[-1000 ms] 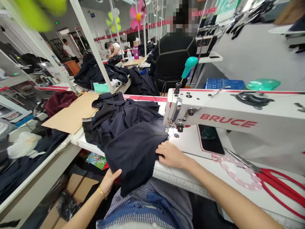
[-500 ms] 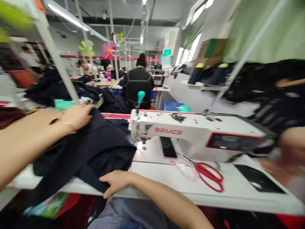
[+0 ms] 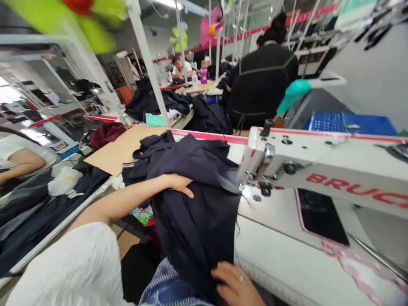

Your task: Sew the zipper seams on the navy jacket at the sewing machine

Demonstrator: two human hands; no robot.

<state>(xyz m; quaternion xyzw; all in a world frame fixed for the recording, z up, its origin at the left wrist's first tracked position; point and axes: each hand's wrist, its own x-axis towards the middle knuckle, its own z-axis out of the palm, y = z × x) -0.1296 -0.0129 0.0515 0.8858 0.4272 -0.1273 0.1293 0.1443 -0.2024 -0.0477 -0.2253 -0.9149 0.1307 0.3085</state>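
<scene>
Dark cloth (image 3: 204, 221) bunched on the white table (image 3: 267, 250), left of the sewing machine (image 3: 306, 163), its lower part hanging over the front edge toward the worker's lap. Its right edge reaches the lit needle area; from here I can't tell if it's under the foot.

Left hand (image 3: 184, 185) on the middle of the cloth, by a big fold, yellow bracelet (image 3: 176, 182) at the wrist. Thumb apart from the fingers, fingertips partly lost against the fabric; can't tell if they pinch it or just press. Right hand (image 3: 239, 285) low, at the near edge of the cloth, ring on one finger. Fingers bent, tips at the fabric, blurred; can't tell if they grasp.

Right of the cloth, below the machine arm: phone (image 3: 322, 216) lying flat, screen dark. Just beside it, a pink bead string (image 3: 358, 274) and a scissors blade (image 3: 379, 255), rest of the scissors out of view. Teal-handled tool (image 3: 293, 95) sticks up by the machine head. Blue basket (image 3: 353, 122) behind the machine. Tan board (image 3: 117, 148) left of the cloth, maroon cloth (image 3: 106, 135) at its far side. Co-worker in a black top (image 3: 264, 78) ahead, back turned.
</scene>
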